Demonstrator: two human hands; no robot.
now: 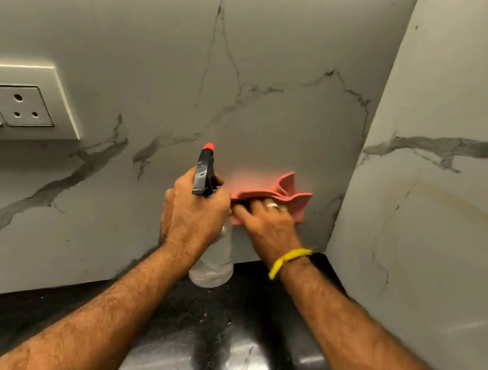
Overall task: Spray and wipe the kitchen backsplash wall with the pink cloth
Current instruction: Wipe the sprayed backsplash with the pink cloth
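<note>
My left hand (194, 212) grips the neck of a clear spray bottle (213, 260) with a black trigger head and orange nozzle that points at the wall. Just to its right, my right hand (268, 224) holds the pink cloth (283, 193) and presses it against the white marble backsplash wall (257, 58), low down near the inside corner. The cloth's upper edge sticks up in folds above my fingers. A yellow band circles my right wrist.
A white socket plate (20, 104) is set in the wall at the left. A second marble wall (440, 217) meets the backsplash at the right and carries a yellowish stain. A glossy black countertop (226, 343) lies below.
</note>
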